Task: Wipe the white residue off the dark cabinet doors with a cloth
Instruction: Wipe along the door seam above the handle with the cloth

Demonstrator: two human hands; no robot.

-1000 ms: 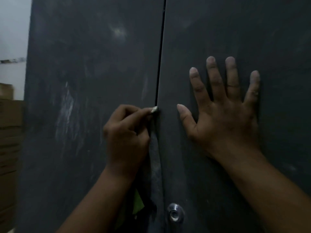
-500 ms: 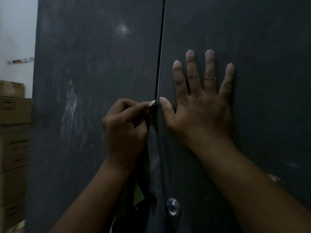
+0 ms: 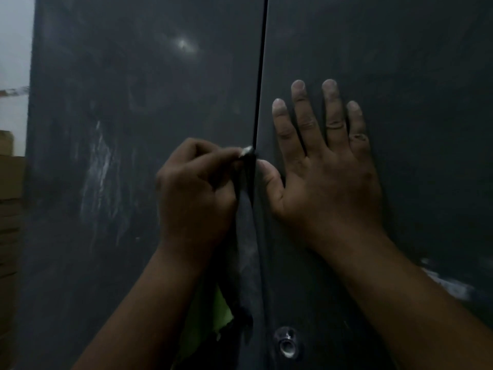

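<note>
- Head view: two dark cabinet doors filling the frame, left door (image 3: 133,182) and right door (image 3: 400,129), with a thin vertical gap (image 3: 260,76) running between them.
- Left hand (image 3: 194,198) is curling into a loose fist, its grip pinching a dark cloth (image 3: 246,236) between thumb and forefinger right at the gap.
- A small pale tip (image 3: 246,150) is showing at the pinch point; can't tell whether it's cloth or a fingernail.
- The cloth is hanging down from the pinch along the gap, below the left hand; lower down a bright green patch (image 3: 213,313) is showing beside the left forearm.
- Right hand (image 3: 325,177) is lying flat on the right door, palm against it, fingers spread and pointing up, holding nothing. Its thumb is sitting just beside the gap, near the cloth pinch.
- White residue is streaking the left door (image 3: 98,177) to the left of the left hand, plus a faint bright smudge (image 3: 184,45) higher up.
- Another white patch (image 3: 448,284) is showing on the right door, just past the right forearm.
- A round metal fitting (image 3: 286,345) is sitting low on the right door, near the gap.
- Stacked cardboard boxes (image 3: 10,209) are standing at the far left edge, beside the cabinet.
</note>
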